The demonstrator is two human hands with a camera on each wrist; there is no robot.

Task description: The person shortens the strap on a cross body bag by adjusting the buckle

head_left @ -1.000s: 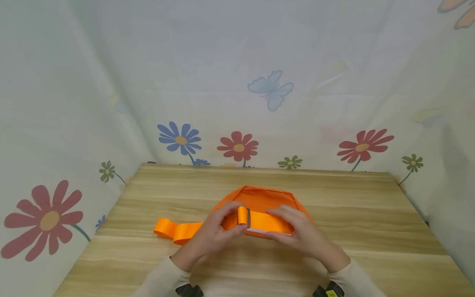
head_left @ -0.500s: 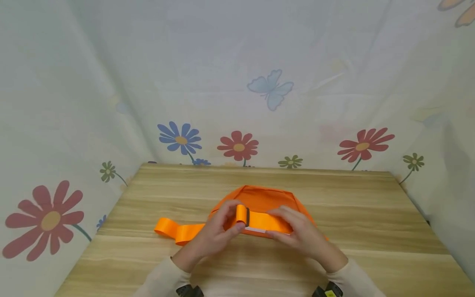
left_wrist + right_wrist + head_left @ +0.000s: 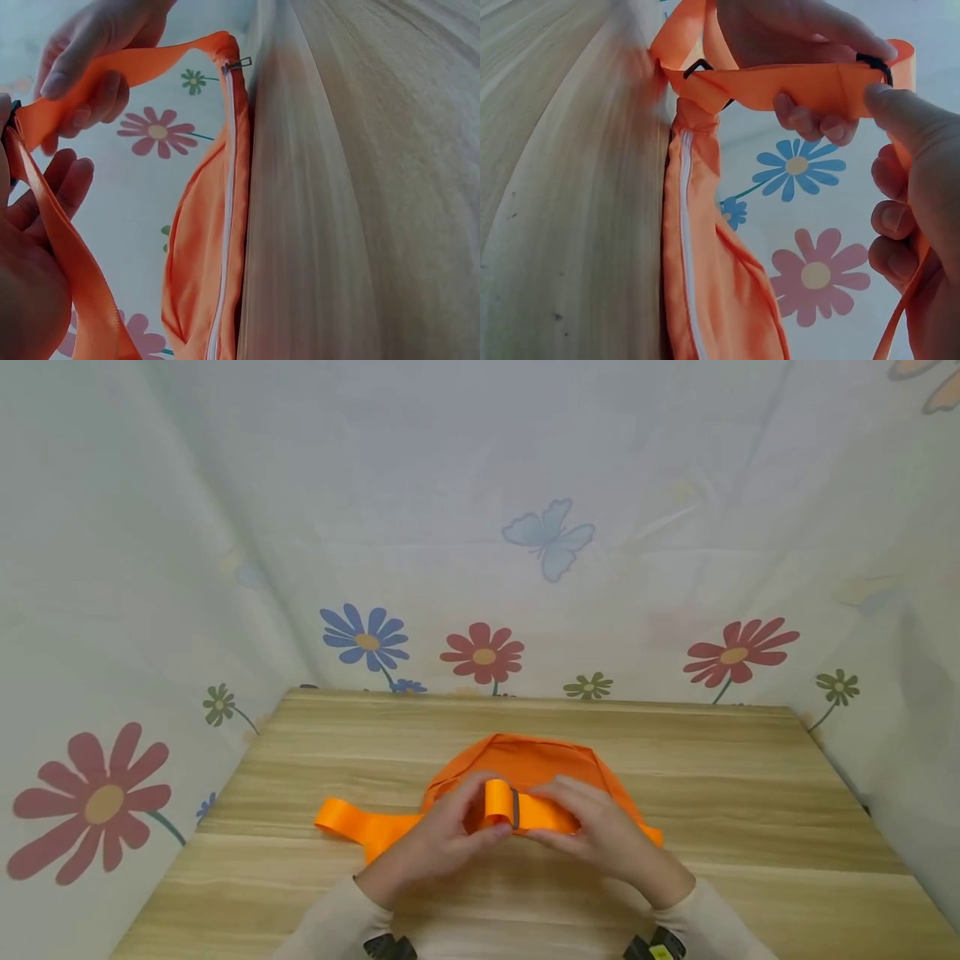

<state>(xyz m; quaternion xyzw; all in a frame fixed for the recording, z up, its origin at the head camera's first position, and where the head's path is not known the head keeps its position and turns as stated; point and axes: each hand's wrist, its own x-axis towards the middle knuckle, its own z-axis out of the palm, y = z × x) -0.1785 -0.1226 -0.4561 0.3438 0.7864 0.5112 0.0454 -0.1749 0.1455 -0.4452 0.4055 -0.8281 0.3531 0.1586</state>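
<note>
An orange waist bag (image 3: 536, 760) lies on the table, its white zipper (image 3: 228, 180) along the near edge. Above that edge its orange strap (image 3: 546, 814) is raised between both hands. A dark slide buckle (image 3: 515, 808) sits on the strap, with a loop of webbing (image 3: 497, 800) folded at its left. My left hand (image 3: 450, 835) pinches the strap at this loop, thumb in front. Just right of the buckle, my right hand (image 3: 607, 831) grips the strap between thumb and fingers; in the right wrist view the right thumb (image 3: 911, 112) presses close to the buckle.
The strap's loose length (image 3: 367, 831) curls on the wooden table (image 3: 712, 777) left of the bag. A second black buckle (image 3: 699, 69) shows at the bag's end in the right wrist view. A flower-printed curtain (image 3: 637, 610) encloses the table's back and sides.
The left hand, loop and buckle have shifted slightly right and down. The right hand has moved a little left, closer to the buckle. The loose strap at left has partly uncurled.
</note>
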